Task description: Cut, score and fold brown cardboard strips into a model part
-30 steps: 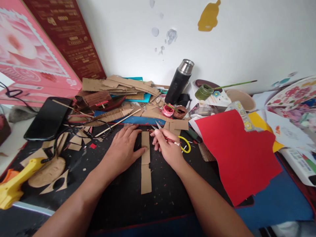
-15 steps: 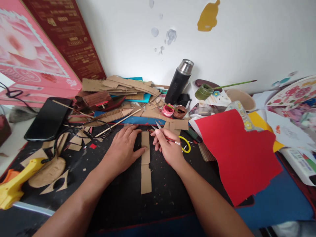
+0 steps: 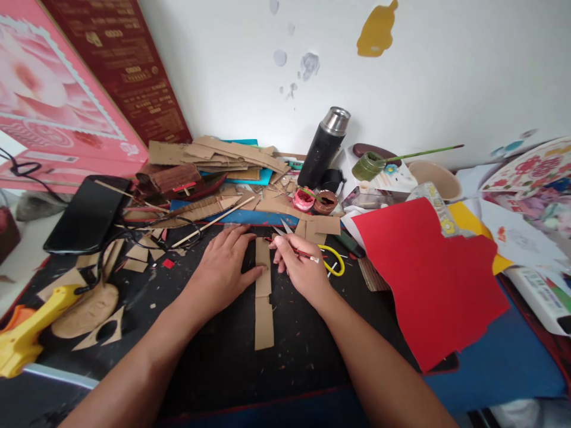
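Cardboard strip (image 3: 264,324): being pinned flat near the middle of the black tabletop (image 3: 214,368), its long axis running from near edge towards far edge.
Left hand (image 3: 229,258): being rested palm-down just left of the strip, fingers slightly apart, thumb touching the strip.
Right hand (image 3: 303,267): being held just right of the strip's far half, fingers closed around a red pen-like tool (image 3: 308,256).
Scissors (image 3: 342,263): being partly covered by the right hand.
Unclear: tool tip being blurred near the strip's far end, contact untellable; mid-strip line, crease or join.
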A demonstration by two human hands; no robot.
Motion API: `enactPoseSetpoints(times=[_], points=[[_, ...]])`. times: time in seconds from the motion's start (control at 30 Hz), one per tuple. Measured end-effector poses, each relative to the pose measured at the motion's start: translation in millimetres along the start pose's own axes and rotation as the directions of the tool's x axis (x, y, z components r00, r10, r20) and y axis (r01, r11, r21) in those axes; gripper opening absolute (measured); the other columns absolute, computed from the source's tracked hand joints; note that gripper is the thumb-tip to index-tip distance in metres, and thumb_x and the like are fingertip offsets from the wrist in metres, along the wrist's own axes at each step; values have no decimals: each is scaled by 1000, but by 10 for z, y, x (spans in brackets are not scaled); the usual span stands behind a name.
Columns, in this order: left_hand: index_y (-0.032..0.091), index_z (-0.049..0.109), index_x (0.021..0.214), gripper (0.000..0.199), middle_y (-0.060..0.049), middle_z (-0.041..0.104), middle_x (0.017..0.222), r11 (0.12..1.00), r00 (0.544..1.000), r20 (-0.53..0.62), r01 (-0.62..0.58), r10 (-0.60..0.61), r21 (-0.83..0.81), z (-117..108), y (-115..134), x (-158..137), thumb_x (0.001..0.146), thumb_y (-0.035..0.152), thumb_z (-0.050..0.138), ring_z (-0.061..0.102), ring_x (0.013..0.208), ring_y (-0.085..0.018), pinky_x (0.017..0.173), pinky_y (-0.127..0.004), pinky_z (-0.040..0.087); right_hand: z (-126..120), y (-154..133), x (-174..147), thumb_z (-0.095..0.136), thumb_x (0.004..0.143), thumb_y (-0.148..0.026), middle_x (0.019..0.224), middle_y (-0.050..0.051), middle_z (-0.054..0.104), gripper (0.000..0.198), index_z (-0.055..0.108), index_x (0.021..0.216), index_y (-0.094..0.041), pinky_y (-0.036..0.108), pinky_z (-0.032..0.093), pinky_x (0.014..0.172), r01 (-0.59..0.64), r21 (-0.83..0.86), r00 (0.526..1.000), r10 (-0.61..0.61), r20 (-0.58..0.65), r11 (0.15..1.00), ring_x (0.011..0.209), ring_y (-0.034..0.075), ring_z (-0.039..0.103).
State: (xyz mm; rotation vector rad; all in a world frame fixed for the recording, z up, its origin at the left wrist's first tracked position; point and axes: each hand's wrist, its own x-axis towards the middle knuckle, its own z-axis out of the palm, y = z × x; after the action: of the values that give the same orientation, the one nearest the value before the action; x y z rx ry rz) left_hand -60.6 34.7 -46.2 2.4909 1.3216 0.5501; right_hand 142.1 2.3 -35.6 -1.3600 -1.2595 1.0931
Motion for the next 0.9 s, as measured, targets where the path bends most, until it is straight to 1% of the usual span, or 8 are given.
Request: enactPoseSetpoints(times=[0.1,0.33,0.53,0.73,0.9], points=[[21,61,140,51,-19,61,157,1000,1000,-3,1,-1,-6,7,-4,-1,94,41,72,52,150,-42,124,-63,42,1,-2,-1,62,105,-66,71,0,68,48,76,93,-21,26,48,52,1,-8,1000,-1,4,1000,52,14,63],[17,62,139,52,-23,61,155,1000,1000,10,-2,2,5,-5,2,4,94,42,72,52,149,-43,124,-64,42,3,10,4,62,106,-61,70,-1,68,44,76,93,-22,26,47,53,3,-4,1000,-3,9,1000,53,13,63],[19,62,139,50,-22,61,156,1000,1000,9,7,-7,9,-8,17,5,94,41,71,53,149,-43,124,-65,42,3,-4,10,61,105,-66,68,-1,67,49,75,91,-22,26,49,52,-3,-26,1000,3,5,1000,51,13,62],[18,62,139,52,-23,61,155,1000,1000,2,-2,2,13,-1,10,3,93,40,74,52,149,-43,124,-64,42,4,1,17,61,105,-65,71,-1,68,47,76,92,-22,26,49,53,-2,-45,1000,2,9,999,52,14,64],[17,61,140,53,-23,61,155,1000,1000,8,-1,1,21,-2,6,4,94,41,73,52,149,-42,124,-62,43,1,8,7,62,105,-63,71,0,67,46,76,93,-21,25,46,50,8,14,1000,-8,-15,1000,52,13,62]])
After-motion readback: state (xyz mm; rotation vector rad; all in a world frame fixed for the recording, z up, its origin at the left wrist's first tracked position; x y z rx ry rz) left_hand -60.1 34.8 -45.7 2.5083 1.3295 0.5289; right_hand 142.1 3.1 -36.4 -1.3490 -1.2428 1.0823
